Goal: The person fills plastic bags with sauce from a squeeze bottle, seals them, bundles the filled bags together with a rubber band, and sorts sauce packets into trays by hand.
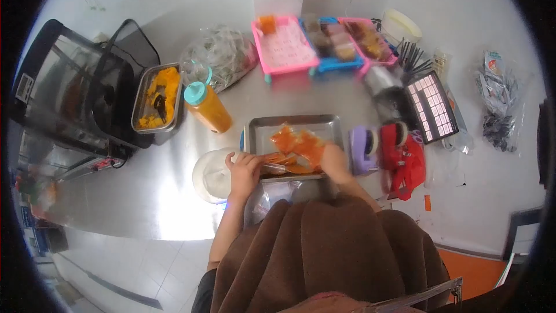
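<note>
A shallow metal tray [339, 124] lies in front of me, holding several clear packets with orange filling. My left hand [246, 171] is at the tray's left edge, thumb apart from the fingers, beside orange strips and a clear plastic piece [275, 168]. My right hand [333, 162] is inside the tray on the right, its fingertips partly hidden and blurred at an orange packet [308, 148], which it appears to grip. Another orange packet [284, 138] lies to the left of that one. Left of the tray stands a round white container [211, 177], partly behind my left hand.
An orange bottle with a teal lid [209, 109] and a metal pan of orange food [168, 90] stand left. Pink [286, 66] and blue trays line the back. On the right are purple [363, 150] and red tape dispensers [394, 139] and a labelled black panel [431, 107].
</note>
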Action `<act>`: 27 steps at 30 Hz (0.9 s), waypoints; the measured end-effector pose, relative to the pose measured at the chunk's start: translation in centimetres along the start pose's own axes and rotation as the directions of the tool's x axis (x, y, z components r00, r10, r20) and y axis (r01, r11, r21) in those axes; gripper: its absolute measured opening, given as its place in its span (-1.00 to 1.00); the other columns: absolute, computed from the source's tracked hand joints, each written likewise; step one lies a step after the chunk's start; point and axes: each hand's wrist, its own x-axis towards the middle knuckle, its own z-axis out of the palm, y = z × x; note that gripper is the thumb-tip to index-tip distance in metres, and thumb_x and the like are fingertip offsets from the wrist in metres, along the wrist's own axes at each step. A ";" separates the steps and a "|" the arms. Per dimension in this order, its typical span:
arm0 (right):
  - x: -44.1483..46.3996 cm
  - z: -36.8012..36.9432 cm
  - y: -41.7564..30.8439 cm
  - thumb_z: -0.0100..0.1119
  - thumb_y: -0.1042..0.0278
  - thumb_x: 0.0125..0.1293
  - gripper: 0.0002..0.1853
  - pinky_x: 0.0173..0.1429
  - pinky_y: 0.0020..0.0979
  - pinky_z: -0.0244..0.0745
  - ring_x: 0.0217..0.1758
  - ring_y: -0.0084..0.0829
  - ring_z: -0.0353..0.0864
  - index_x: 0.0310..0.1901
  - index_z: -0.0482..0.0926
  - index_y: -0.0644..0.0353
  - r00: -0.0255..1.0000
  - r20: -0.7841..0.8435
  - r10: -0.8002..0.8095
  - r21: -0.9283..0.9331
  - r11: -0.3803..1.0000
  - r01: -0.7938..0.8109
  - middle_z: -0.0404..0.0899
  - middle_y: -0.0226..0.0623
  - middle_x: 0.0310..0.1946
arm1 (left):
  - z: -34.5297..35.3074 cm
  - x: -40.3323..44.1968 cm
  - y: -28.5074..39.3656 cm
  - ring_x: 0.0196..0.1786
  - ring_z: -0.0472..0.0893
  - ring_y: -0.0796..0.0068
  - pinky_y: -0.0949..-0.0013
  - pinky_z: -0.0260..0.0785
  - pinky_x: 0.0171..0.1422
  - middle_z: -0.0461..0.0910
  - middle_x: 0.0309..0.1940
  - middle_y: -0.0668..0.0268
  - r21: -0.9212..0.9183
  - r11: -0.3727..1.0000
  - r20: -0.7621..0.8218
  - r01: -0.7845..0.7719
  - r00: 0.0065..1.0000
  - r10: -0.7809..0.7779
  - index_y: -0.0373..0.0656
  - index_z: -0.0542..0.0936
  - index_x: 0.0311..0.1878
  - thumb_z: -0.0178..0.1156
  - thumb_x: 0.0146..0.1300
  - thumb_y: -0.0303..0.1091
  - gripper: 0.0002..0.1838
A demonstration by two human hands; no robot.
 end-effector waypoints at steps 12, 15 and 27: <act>-0.5 -3.0 2.1 0.29 0.34 -0.01 -0.62 -0.02 -0.07 0.51 -0.09 0.04 0.60 -0.16 0.51 0.36 0.994 0.105 -0.028 0.066 0.998 0.021 0.60 0.11 -0.26 | 0.1 -0.3 -0.2 -0.13 0.53 0.45 0.01 -0.02 0.30 0.60 -0.35 0.47 -0.008 0.999 -0.022 0.036 0.999 -0.037 0.01 0.61 -0.33 0.26 0.03 -0.47 -0.87; -0.1 -2.7 3.1 0.31 0.32 -0.02 -0.59 -0.01 -0.07 0.51 -0.07 0.06 0.59 -0.13 0.51 0.33 0.980 0.179 -0.082 0.073 0.995 0.069 0.60 0.09 -0.22 | 0.0 -0.4 -0.2 -0.13 0.53 0.45 0.00 -0.02 0.30 0.61 -0.34 0.48 -0.013 0.999 -0.019 0.047 0.999 -0.047 0.00 0.61 -0.34 0.26 0.03 -0.47 -0.87; -0.3 -7.8 -0.1 0.26 0.32 0.02 -0.85 -0.05 -0.08 0.43 -0.11 -0.06 0.51 -0.35 0.63 0.13 0.969 0.032 -0.246 0.058 0.968 0.244 0.54 -0.17 -0.34 | -0.1 0.1 -0.3 -0.13 0.52 0.46 -0.01 -0.01 0.26 0.59 -0.35 0.47 -0.035 0.998 0.002 0.049 0.999 -0.049 0.03 0.61 -0.30 0.26 0.03 -0.46 -0.85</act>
